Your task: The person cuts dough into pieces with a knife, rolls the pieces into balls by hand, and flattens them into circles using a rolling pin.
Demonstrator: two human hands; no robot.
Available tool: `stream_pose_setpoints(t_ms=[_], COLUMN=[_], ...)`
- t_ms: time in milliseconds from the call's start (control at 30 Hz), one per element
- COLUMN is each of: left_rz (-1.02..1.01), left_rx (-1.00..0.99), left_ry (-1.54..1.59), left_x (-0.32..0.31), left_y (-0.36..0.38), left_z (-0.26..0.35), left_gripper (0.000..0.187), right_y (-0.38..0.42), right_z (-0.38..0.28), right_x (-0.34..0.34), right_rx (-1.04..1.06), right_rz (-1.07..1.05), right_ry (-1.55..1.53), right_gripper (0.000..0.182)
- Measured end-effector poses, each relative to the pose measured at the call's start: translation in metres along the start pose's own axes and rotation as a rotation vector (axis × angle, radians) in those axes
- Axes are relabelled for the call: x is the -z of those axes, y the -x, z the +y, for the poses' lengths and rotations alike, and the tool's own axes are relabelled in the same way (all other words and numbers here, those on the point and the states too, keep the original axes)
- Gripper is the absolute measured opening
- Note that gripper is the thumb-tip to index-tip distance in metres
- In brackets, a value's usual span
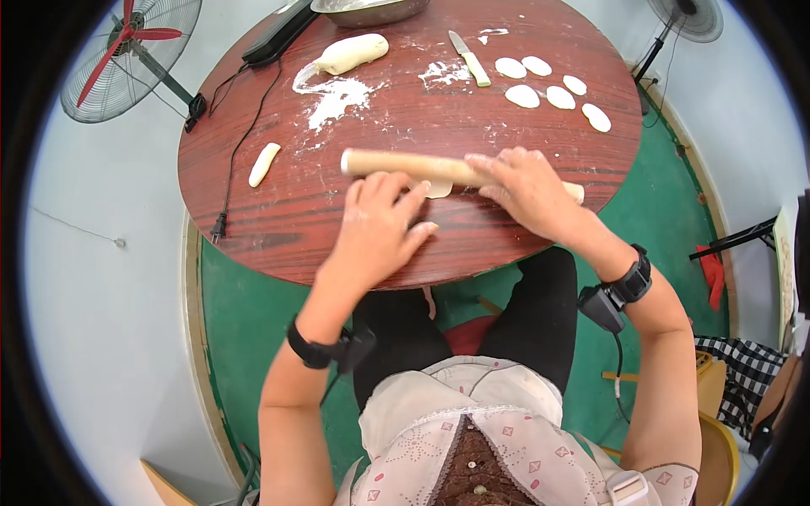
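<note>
A pale wooden rolling pin lies across the near part of the round red-brown table. Under its middle a small flat piece of dough shows. My right hand rests on the pin's right part, palm down with its fingers loosely spread. My left hand is at the near side of the pin, fingers apart, its fingertips by the pin and the dough's left edge; nothing shows in its grasp.
Several flat dough rounds lie at the back right, beside a knife. A dough roll, scattered flour, a small dough strip, a black cable and a metal bowl are also on the table.
</note>
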State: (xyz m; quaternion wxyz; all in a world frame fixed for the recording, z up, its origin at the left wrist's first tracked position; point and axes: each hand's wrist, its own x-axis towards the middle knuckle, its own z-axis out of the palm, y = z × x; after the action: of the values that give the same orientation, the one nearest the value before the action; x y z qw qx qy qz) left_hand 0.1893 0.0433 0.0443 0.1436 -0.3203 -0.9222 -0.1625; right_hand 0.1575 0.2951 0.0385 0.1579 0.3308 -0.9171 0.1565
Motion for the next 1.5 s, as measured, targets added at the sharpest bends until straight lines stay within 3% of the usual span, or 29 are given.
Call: stream_pose_setpoints(t_ms=[233,300,500,667,767,800,900,1100,1133,1233,1367,1500], left_rz=[0.128,0.065,0.084,0.088,0.089,0.091,0.108,0.145,0.146,0.146,0.140,0.150], left_rx=[0.155,0.163,0.201,0.212,0.213,0.216,0.226,0.259,0.274,0.298,0.298,0.298], left_ry=[-0.080,-0.064,-0.072,-0.089,-0.100,-0.107,-0.124,-0.124,-0.122,-0.121,-0.119,-0.102], left_x=[-0.033,-0.033,-0.035,-0.036,-0.034,-0.032,-0.034,-0.030,-0.030,-0.030,-0.032,-0.033], left_y=[0.008,0.006,0.007,0.008,0.009,0.010,0.013,0.014,0.015,0.014,0.016,0.016], left_z=[0.031,0.030,0.035,0.039,0.039,0.039,0.041,0.046,0.047,0.048,0.047,0.046], left_gripper=[0.058,0.058,0.056,0.054,0.052,0.052,0.052,0.051,0.051,0.049,0.048,0.047], right_y=[-0.016,-0.028,0.008,0.002,-0.013,-0.017,-0.022,-0.026,-0.026,-0.027,-0.054,-0.039], right_z=[0.005,0.015,-0.027,-0.018,0.015,0.016,0.011,-0.012,-0.018,-0.018,0.005,-0.009], right_x=[-0.029,-0.032,-0.025,-0.030,-0.032,-0.027,-0.025,-0.011,-0.008,-0.033,-0.041,-0.040], right_rx=[-0.057,-0.097,-0.110,-0.070,-0.050,-0.066,0.084,0.080,0.036,0.093,-0.021,0.031], right_rz=[0.149,0.176,0.121,0.223,0.184,0.139,0.043,0.016,-0.126,0.054,0.029,-0.014], right_ry=[0.270,0.306,0.126,0.332,0.361,0.217,0.202,0.047,0.010,0.072,0.236,0.241], right_gripper=[0.031,0.032,0.036,0.036,0.037,0.037,0.038,0.039,0.039,0.038,0.039,0.042])
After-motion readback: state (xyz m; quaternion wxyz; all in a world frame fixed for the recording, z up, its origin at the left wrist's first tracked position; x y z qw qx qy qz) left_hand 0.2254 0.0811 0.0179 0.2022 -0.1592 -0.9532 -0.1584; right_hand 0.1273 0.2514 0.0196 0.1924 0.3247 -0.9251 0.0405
